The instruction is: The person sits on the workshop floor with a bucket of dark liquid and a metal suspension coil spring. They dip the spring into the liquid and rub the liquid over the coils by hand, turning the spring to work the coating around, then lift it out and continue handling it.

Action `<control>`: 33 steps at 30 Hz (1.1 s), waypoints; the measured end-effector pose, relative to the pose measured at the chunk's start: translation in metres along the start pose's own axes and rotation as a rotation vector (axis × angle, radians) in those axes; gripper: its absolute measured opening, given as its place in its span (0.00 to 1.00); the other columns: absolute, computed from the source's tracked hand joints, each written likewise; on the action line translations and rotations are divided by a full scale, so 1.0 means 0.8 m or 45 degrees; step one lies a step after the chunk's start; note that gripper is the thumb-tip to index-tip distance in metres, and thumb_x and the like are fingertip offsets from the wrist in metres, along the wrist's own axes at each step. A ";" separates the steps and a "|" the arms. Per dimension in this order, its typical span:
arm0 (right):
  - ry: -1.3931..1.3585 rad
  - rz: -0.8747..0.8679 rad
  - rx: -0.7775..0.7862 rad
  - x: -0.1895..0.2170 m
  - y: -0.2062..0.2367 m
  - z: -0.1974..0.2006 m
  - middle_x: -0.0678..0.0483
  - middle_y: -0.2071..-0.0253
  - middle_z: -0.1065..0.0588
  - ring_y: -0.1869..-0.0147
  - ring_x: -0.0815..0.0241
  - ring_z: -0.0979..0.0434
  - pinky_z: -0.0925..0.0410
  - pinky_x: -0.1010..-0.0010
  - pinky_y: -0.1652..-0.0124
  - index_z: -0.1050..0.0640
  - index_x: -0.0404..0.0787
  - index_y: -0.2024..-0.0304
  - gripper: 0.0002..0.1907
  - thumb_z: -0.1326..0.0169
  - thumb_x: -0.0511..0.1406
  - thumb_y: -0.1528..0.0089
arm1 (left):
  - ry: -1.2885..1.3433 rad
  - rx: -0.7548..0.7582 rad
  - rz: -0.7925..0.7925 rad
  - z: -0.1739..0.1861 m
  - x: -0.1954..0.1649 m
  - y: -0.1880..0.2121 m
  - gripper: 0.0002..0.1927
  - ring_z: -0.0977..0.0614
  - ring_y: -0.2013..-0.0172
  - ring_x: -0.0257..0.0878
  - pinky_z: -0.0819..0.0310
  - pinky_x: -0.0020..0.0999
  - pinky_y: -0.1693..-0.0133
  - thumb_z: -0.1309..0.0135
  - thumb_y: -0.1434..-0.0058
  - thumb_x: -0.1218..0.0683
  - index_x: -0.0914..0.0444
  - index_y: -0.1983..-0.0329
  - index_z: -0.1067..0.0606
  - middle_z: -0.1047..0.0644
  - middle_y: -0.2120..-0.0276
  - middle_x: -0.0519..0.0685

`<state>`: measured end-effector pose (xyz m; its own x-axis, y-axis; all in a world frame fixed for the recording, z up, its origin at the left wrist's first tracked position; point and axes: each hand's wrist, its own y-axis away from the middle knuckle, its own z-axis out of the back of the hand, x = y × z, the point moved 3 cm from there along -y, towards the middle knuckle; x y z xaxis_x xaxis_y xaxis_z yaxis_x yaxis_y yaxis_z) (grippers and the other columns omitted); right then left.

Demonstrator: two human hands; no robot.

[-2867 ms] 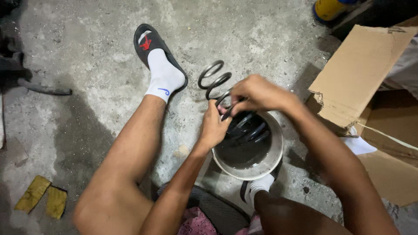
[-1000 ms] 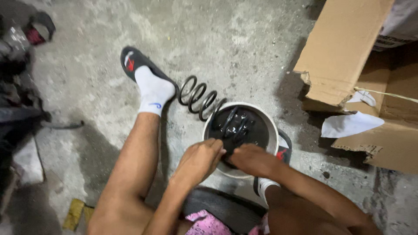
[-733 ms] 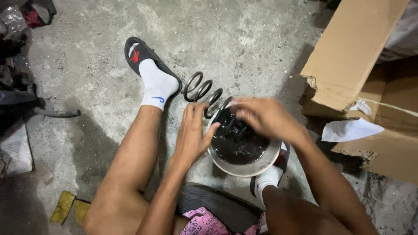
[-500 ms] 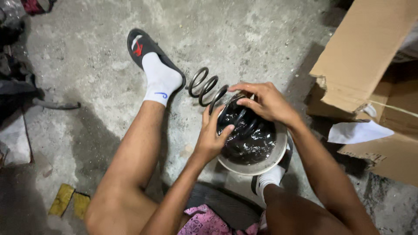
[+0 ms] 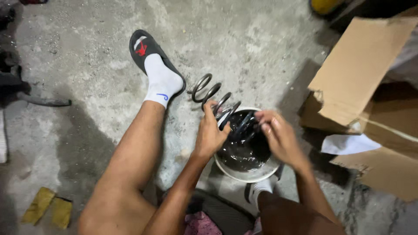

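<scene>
Over the white bowl [image 5: 244, 174], the coil spring [image 5: 215, 100] slanted up-left from both grips; left hand [image 5: 211, 135] clasped its coils, right hand [image 5: 278, 137] pinched its lower end.

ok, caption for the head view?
Both hands, left hand and right hand, hold a coil spring over a white bowl of dark liquid.

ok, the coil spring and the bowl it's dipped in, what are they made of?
Coil spring: looks like steel with a dark, glossy coating; thick round wire with light glinting off the coils. Bowl: white, smooth and thin-rimmed, so probably plastic, though enamelled metal can't be ruled out. It holds a shiny black liquid.
</scene>
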<state>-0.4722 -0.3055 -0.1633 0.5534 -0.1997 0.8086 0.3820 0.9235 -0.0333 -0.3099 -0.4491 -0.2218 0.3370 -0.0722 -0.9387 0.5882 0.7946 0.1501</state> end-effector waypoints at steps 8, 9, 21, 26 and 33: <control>0.113 0.049 0.204 0.008 0.025 -0.020 0.48 0.51 0.27 0.43 0.52 0.25 0.33 0.65 0.43 0.28 0.37 0.58 0.03 0.51 0.31 0.33 | -0.054 -0.152 -0.055 -0.028 0.028 -0.022 0.27 0.18 0.53 0.57 0.24 0.44 0.51 0.35 0.53 0.61 0.66 0.49 0.28 0.19 0.57 0.60; 0.128 0.038 0.238 0.013 0.024 -0.016 0.48 0.51 0.27 0.44 0.52 0.25 0.33 0.65 0.44 0.28 0.37 0.57 0.04 0.51 0.31 0.33 | -0.026 -0.160 -0.046 -0.029 0.029 -0.025 0.27 0.18 0.52 0.56 0.24 0.44 0.51 0.35 0.55 0.61 0.66 0.49 0.28 0.19 0.57 0.59; 0.020 0.423 0.222 0.097 -0.022 0.090 0.51 0.52 0.30 0.43 0.55 0.28 0.35 0.66 0.40 0.31 0.39 0.54 0.03 0.55 0.28 0.30 | 0.198 -0.105 -0.137 -0.033 -0.008 -0.062 0.28 0.16 0.53 0.48 0.23 0.39 0.53 0.35 0.58 0.61 0.64 0.50 0.25 0.17 0.57 0.51; -0.340 0.101 0.012 0.054 -0.022 0.116 0.51 0.50 0.31 0.42 0.58 0.27 0.35 0.67 0.41 0.30 0.39 0.53 0.03 0.56 0.31 0.28 | 0.359 -0.116 -0.081 -0.040 -0.009 -0.067 0.32 0.15 0.56 0.41 0.22 0.34 0.53 0.35 0.60 0.60 0.63 0.47 0.25 0.16 0.60 0.50; -0.768 -0.413 -0.301 -0.028 0.040 0.048 0.51 0.53 0.24 0.49 0.57 0.24 0.32 0.64 0.47 0.29 0.40 0.51 0.08 0.55 0.36 0.28 | 0.492 -0.153 -0.223 -0.022 -0.052 -0.070 0.24 0.23 0.67 0.37 0.26 0.32 0.64 0.37 0.56 0.61 0.64 0.54 0.27 0.26 0.69 0.47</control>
<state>-0.5011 -0.2590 -0.1600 -0.0939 -0.1732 0.9804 0.6455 0.7391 0.1924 -0.3696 -0.4799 -0.1964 -0.0732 -0.0001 -0.9973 0.5145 0.8566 -0.0378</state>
